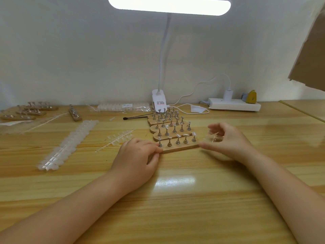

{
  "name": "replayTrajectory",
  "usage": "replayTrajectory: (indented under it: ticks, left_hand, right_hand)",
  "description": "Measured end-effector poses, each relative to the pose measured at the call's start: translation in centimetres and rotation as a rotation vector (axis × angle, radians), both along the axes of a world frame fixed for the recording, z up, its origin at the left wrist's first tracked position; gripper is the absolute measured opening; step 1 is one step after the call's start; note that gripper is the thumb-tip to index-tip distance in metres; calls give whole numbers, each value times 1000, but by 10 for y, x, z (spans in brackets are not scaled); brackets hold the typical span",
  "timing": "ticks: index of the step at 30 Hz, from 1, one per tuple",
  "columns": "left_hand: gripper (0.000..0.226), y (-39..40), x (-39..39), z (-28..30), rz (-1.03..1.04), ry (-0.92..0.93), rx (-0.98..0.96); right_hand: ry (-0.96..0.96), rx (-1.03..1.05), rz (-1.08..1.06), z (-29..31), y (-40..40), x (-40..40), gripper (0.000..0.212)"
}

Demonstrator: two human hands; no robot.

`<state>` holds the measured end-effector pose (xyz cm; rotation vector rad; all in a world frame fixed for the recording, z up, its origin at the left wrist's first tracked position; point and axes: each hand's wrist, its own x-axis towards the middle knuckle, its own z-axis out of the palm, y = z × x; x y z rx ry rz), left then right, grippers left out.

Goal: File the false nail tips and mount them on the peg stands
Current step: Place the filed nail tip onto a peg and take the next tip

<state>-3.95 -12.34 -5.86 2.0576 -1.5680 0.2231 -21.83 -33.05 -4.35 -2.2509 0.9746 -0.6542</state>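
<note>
Behind right hand (226, 138), blurred clear strip (213, 136).

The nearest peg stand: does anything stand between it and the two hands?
Nothing visible does. The left hand already touches the left end of the nearest peg stand, and the right hand is at its right end, with only bare table around them.

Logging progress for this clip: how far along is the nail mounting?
Done: the near peg stand and the stands behind it carry tips. In hand: left hand rests at that stand's end; right hand seems to pinch a clear piece. Left: long strips of tips, more stands far left.
</note>
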Motion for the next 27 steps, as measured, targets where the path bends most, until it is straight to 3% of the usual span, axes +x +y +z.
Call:
replayTrajectory:
  ticks: [4,9,12,14,16,21,27]
  left_hand:
    - [25,0,-1,0,-4,4,-1]
    - [24,1,-2,2,-11,24,-61]
    - [27,2,-7,5,-26,48,-208]
    - [39,4,-10,7,-26,20,-285]
    - [53,5,-11,8,-37,-32,-326]
    - [46,5,-9,8,-39,-203,-331]
    - [31,3,-6,5,-66,-222,-319]
  right_hand:
    - [-410,193,0,7,10,2,74]
    - [-645,598,96,17,39,22,90]
    - [-666,700,189,13,57,37,59]
    - [-735,832,228,9,68,45,25]
    - [-752,924,240,6,75,49,9]
    - [-683,914,277,2,86,53,17]
    - [-579,872,294,0,95,54,21]
